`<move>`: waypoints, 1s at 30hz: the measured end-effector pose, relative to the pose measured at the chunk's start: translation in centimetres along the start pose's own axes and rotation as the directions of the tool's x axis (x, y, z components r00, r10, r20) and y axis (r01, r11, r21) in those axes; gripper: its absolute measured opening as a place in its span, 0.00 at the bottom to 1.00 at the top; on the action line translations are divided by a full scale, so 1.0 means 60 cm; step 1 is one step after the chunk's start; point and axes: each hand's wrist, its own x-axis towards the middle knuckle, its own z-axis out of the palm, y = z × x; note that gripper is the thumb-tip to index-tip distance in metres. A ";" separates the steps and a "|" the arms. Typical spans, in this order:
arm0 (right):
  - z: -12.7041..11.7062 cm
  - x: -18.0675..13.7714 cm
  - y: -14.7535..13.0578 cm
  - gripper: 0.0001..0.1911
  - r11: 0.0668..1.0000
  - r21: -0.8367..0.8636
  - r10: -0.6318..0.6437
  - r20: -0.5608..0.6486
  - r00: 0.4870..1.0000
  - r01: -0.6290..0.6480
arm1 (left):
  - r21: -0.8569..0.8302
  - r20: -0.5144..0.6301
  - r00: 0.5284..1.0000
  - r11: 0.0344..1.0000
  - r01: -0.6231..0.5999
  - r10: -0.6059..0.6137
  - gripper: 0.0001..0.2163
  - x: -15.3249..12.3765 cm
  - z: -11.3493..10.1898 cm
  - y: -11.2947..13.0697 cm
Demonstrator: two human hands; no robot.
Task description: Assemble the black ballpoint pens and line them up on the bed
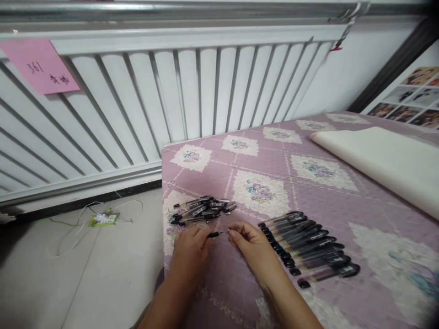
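The left hand, curled closed, gripped a dark pen over the floral cloth, its tip facing the right hand, which pinched a small piece (its kind indistinct).

White ribbed radiator along back, pink note with handwriting, "361", stuck on its left end. Metal pipe above; red-tipped item hanging near pipe's right end. Pale tiled floor lower left, power strip with loose wires. Purple floral cloth, folded cream sheet on it at right. Photos upper right.
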 end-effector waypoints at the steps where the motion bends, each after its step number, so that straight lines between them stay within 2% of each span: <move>1: 0.000 -0.001 -0.001 0.12 1.000 -0.010 -0.001 0.006 1.000 0.001 | 0.011 -0.003 1.000 1.000 -0.002 0.002 0.10 0.000 0.000 0.000; 8: 0.001 -0.002 -0.010 0.09 0.995 -0.077 -0.051 0.056 0.997 0.055 | 0.056 -0.022 1.000 0.998 -0.010 0.011 0.11 -0.003 0.003 -0.008; 16: 0.002 -0.002 0.006 0.07 0.981 -0.147 -0.106 0.152 0.983 0.128 | 0.028 0.022 1.000 1.000 0.001 -0.001 0.11 -0.001 -0.003 -0.006; 30: -0.002 -0.005 0.009 0.07 0.954 -0.208 -0.167 0.229 0.959 0.216 | -0.013 0.029 0.999 0.999 -0.037 0.037 0.11 0.001 0.001 -0.010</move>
